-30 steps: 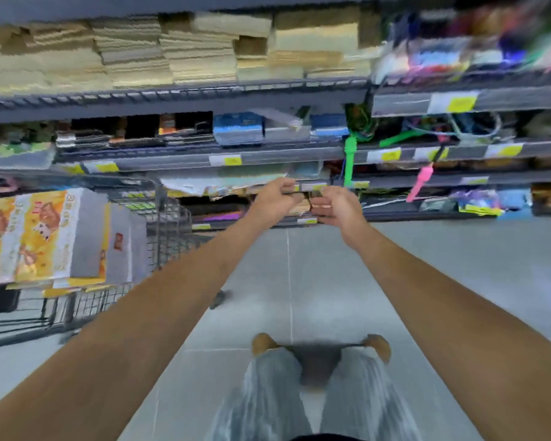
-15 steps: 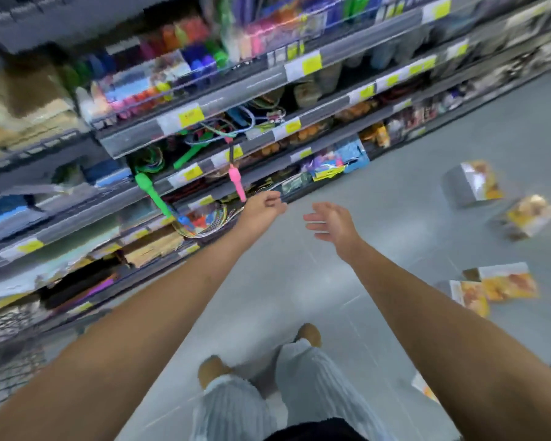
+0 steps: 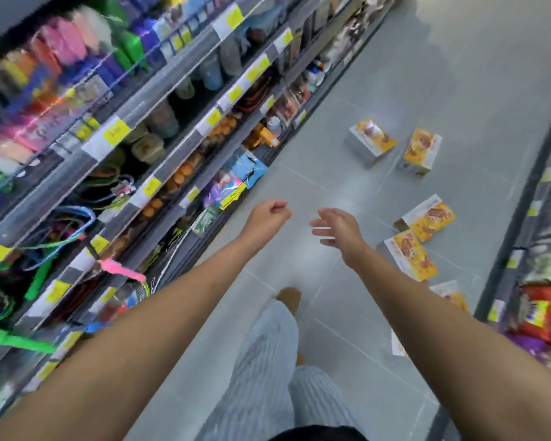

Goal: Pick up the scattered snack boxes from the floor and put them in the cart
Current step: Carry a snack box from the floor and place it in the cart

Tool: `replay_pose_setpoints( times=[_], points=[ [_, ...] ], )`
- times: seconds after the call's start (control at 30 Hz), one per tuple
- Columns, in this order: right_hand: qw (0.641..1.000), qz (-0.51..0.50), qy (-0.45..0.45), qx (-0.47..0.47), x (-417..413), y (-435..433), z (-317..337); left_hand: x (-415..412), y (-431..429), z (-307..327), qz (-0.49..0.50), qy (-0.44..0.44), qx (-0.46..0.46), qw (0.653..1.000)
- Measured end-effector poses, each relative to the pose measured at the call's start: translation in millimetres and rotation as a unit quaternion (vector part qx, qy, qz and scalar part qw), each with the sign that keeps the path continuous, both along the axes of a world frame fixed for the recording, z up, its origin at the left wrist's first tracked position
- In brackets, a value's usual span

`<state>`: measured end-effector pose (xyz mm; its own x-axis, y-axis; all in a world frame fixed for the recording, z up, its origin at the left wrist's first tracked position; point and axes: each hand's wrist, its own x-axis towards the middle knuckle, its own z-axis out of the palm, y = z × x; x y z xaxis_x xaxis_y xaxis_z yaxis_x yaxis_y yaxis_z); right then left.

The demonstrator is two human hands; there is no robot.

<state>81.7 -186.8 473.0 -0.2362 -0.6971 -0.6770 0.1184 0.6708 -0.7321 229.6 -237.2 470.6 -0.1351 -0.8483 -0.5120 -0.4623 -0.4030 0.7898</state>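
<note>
Several yellow and white snack boxes lie scattered on the grey tiled floor. Two stand farther off, one (image 3: 370, 142) beside the other (image 3: 421, 151). Two more lie flat closer in, one (image 3: 427, 217) just above the other (image 3: 410, 258), right of my right wrist. Another box (image 3: 451, 295) is partly hidden behind my right forearm. My left hand (image 3: 268, 218) is held out over the floor with fingers curled and nothing in it. My right hand (image 3: 337, 227) has its fingers spread and holds nothing. The cart is out of view.
Store shelves (image 3: 159, 128) full of goods with yellow price tags run along the left of the aisle. Another shelf with snack bags (image 3: 541, 310) lines the right edge. My legs in striped trousers (image 3: 268, 361) are below, one foot forward.
The view has swung from the cart on the left toward the aisle floor with the boxes. My hands, held close together a second ago, have come apart and the right one has opened.
</note>
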Motion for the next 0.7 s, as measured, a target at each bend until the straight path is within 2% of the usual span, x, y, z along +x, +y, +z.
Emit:
replay_pose_setpoints(
  times=[0.17, 0.33, 0.57, 0.7],
  points=[
    [0.993, -0.117, -0.002, 0.012, -78.8, -10.5, -30.5, -94.9, -41.1, -25.6, -0.128, -0.016, 0.015, 0.991],
    [0.976, -0.215, -0.005, 0.022, -136.5, 6.6, -50.7, -176.3, -40.5, -41.7, -0.241, -0.008, 0.039, 0.970],
    [0.941, -0.331, -0.007, 0.066, -232.3, 74.9, -85.8, -300.5, 10.3, -62.8, -0.350, -0.021, 0.102, 0.931],
    [0.928, -0.360, -0.023, 0.093, -282.6, 123.9, -109.5, -361.4, 51.2, -75.8, -0.383, -0.046, 0.121, 0.914]
  ],
)
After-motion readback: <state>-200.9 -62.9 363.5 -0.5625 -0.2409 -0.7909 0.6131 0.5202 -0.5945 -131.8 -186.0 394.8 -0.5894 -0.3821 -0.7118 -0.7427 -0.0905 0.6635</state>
